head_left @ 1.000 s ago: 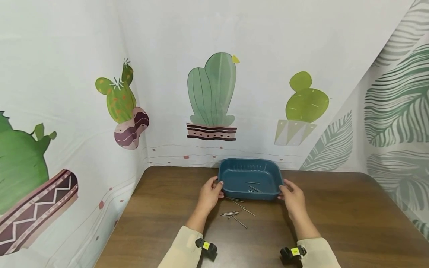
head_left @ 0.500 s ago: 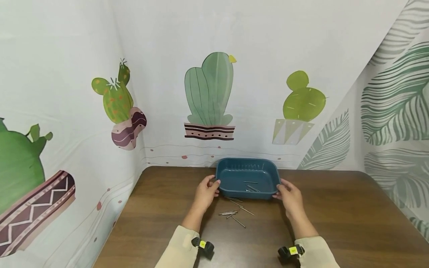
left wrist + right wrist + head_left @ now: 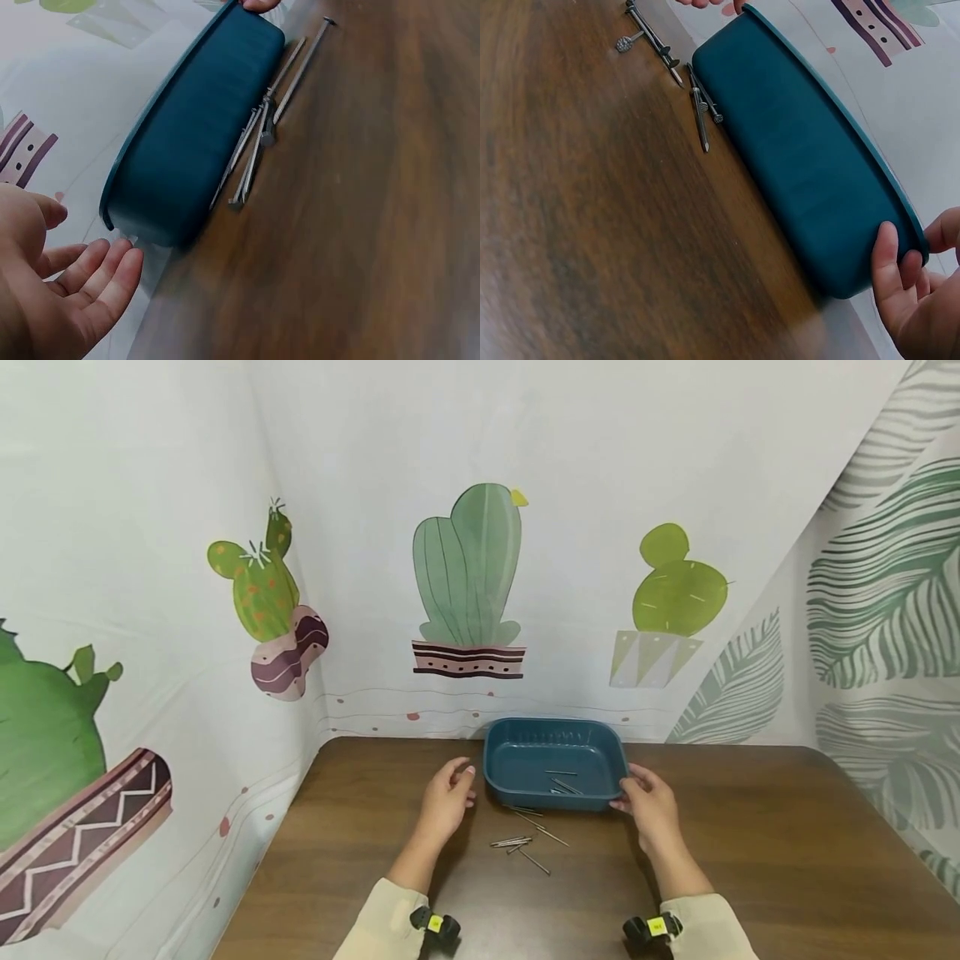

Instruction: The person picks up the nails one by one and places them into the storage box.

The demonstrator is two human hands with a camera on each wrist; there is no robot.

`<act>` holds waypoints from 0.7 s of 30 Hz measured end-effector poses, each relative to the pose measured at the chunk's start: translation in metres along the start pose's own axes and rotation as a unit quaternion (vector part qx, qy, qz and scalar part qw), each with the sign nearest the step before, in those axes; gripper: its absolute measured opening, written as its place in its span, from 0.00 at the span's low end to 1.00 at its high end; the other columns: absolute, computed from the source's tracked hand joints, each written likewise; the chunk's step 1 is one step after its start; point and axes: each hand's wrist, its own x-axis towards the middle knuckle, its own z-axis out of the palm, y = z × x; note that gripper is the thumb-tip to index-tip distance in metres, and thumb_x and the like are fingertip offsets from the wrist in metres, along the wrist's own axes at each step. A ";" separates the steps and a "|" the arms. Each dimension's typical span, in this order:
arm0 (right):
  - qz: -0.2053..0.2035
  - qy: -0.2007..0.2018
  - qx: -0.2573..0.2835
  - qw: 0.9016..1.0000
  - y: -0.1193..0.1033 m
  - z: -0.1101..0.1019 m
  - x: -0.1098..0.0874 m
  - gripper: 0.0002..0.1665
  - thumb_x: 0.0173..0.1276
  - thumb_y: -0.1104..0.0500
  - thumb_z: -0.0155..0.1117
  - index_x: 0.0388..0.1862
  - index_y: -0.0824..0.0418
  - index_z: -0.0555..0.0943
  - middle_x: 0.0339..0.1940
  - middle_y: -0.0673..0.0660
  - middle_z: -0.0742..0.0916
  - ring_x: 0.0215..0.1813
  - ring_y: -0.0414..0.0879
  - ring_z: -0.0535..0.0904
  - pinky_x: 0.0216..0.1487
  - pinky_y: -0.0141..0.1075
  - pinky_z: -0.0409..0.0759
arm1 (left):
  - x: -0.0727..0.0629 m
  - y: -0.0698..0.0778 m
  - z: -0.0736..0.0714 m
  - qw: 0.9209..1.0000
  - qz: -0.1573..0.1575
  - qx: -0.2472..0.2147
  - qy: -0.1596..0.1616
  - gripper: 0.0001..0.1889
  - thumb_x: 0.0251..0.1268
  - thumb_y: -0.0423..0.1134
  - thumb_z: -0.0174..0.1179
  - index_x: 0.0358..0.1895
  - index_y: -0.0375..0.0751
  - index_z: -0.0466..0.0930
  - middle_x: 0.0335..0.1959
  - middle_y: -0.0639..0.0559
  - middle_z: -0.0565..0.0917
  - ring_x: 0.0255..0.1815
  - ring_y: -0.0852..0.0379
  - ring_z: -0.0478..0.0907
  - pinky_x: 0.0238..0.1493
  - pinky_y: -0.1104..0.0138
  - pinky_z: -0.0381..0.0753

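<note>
A dark blue rectangular tray [image 3: 555, 800] stands at the back of the table with several nails [image 3: 567, 786] lying inside it. My right hand [image 3: 654, 800] holds the tray's right end, thumb at the rim and fingers against the outer wall, as the right wrist view shows. The left hand [image 3: 444, 802] is beside the tray's left end, a small gap between them, its fingers relaxed and holding nothing. Several loose steel nails [image 3: 512, 842] lie on the wood in front of the tray; the left wrist view shows nails [image 3: 255, 146] along its front wall.
The brown wooden table [image 3: 360, 827] reaches back to a white cloth [image 3: 360, 568] printed with cacti. A black camera strap [image 3: 435, 927] is worn on the left wrist, another strap [image 3: 652, 928] on the right.
My left hand has let go of the tray's left end and moved left, away from it. The right hand keeps its hold. The nails have not visibly moved.
</note>
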 end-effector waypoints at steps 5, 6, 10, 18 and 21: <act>-0.007 -0.005 -0.018 1.000 0.000 -0.002 -0.001 0.31 0.74 0.66 0.51 0.75 0.72 0.64 0.51 0.63 0.77 0.37 0.41 0.83 0.37 0.30 0.87 | -0.006 -0.002 -0.007 0.999 0.020 0.043 -0.014 0.20 0.76 0.40 0.54 0.64 0.33 0.75 0.43 0.36 0.84 0.33 0.53 0.83 0.35 0.67 0.85; -0.008 -0.006 -0.020 1.000 0.000 -0.002 -0.001 0.31 0.74 0.66 0.51 0.75 0.71 0.64 0.50 0.62 0.76 0.37 0.40 0.83 0.37 0.29 0.86 | -0.007 -0.002 -0.008 0.998 0.027 0.051 -0.018 0.19 0.75 0.38 0.55 0.63 0.32 0.76 0.42 0.37 0.83 0.33 0.53 0.83 0.34 0.68 0.85; -0.008 -0.012 -0.025 1.000 0.000 -0.003 0.001 0.32 0.74 0.66 0.51 0.77 0.68 0.63 0.47 0.57 0.75 0.38 0.39 0.82 0.37 0.29 0.86 | -0.014 -0.003 -0.010 0.994 0.050 0.093 -0.040 0.15 0.70 0.34 0.59 0.55 0.30 0.80 0.38 0.44 0.80 0.30 0.57 0.79 0.28 0.71 0.81; -0.019 -0.006 -0.018 1.000 0.000 -0.002 0.000 0.31 0.73 0.67 0.50 0.75 0.70 0.64 0.44 0.55 0.73 0.37 0.39 0.82 0.36 0.29 0.86 | -0.026 -0.008 -0.006 0.961 0.141 0.220 -0.094 0.08 0.61 0.33 0.66 0.43 0.39 0.86 0.35 0.52 0.81 0.36 0.60 0.79 0.40 0.71 0.80; -0.018 -0.002 -0.010 1.000 0.000 -0.002 0.000 0.31 0.73 0.68 0.50 0.75 0.71 0.65 0.45 0.56 0.73 0.36 0.38 0.82 0.36 0.29 0.86 | -0.029 -0.008 -0.004 0.947 0.165 0.248 -0.119 0.07 0.60 0.33 0.67 0.41 0.40 0.87 0.34 0.53 0.81 0.36 0.61 0.79 0.40 0.71 0.79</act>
